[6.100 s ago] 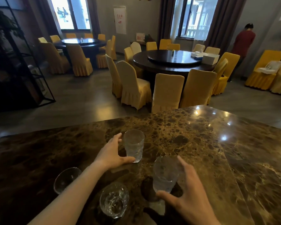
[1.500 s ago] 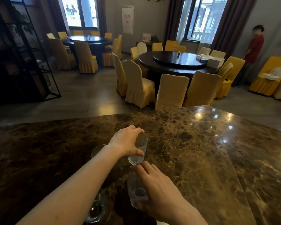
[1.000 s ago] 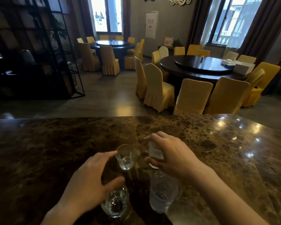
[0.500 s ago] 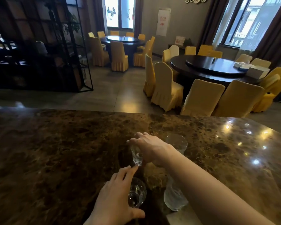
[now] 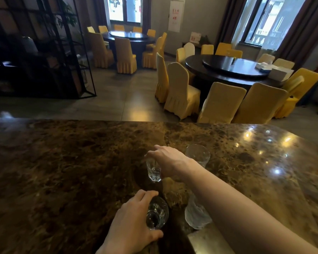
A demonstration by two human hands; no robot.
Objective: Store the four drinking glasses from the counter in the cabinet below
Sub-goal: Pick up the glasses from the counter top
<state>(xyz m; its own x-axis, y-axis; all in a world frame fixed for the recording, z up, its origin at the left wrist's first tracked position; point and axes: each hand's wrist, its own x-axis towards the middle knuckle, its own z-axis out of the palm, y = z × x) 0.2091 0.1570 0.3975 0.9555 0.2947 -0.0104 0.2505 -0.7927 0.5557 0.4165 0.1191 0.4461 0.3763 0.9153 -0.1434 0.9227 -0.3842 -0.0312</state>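
Four clear drinking glasses stand on the dark brown marble counter, grouped near its front edge. The left hand wraps around the nearest small glass, thumb on the near side and fingers curled over the far rim, so the hand is closed on it while the glass's base appears to rest on the counter. The right hand reaches in from the right with its forearm crossing low over the scene; its fingers are pinched down over the rim of a second small glass, which stands upright just beyond the first one. Behind the right wrist, a taller tumbler stands free on the counter, touched by neither hand. A fourth, textured glass sits to the right of the left hand's glass, partly hidden under the right forearm; whether the arm touches it cannot be told. The cabinet below the counter is out of view. Beyond the counter lies a dining room with a round dark table ringed by chairs in yellow covers, a second such table farther back by a window, and a black metal shelving frame at the left.
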